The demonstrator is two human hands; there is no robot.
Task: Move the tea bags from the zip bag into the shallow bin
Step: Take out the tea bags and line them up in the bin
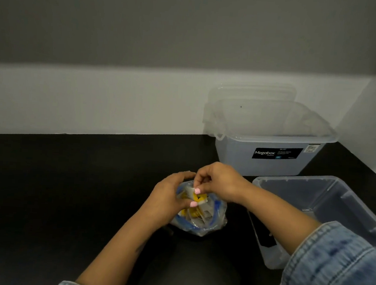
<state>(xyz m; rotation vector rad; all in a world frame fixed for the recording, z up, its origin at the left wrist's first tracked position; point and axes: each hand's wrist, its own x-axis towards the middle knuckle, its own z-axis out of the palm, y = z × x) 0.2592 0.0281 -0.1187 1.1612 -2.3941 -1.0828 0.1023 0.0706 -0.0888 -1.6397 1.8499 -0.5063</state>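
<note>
From the head camera, your two hands meet over the zip bag (199,213), which sits open on the black countertop (66,189) in front of you. Your left hand (166,199) curls round the near-left side of the bag's mouth, its thumb pressed on a tea bag (198,198) with a yellow tag. Your right hand (215,180) comes in from the right, and its thumb and fingertips pinch the top corner of that same tea bag at the bag's mouth. More tea bags (193,213) lie bunched inside the clear plastic, ringed by the blue zip strip.

Just to the right of the zip bag, near your right forearm, stands the shallow bin (357,214), clear plastic, with no tea bags showing in the part you can see. Behind it, against the wall, is a taller clear storage box (272,149) with a "Megabox" label; a clear lid (254,91) leans behind it. Your denim sleeve (330,266) covers the right arm near the frame's edge
</note>
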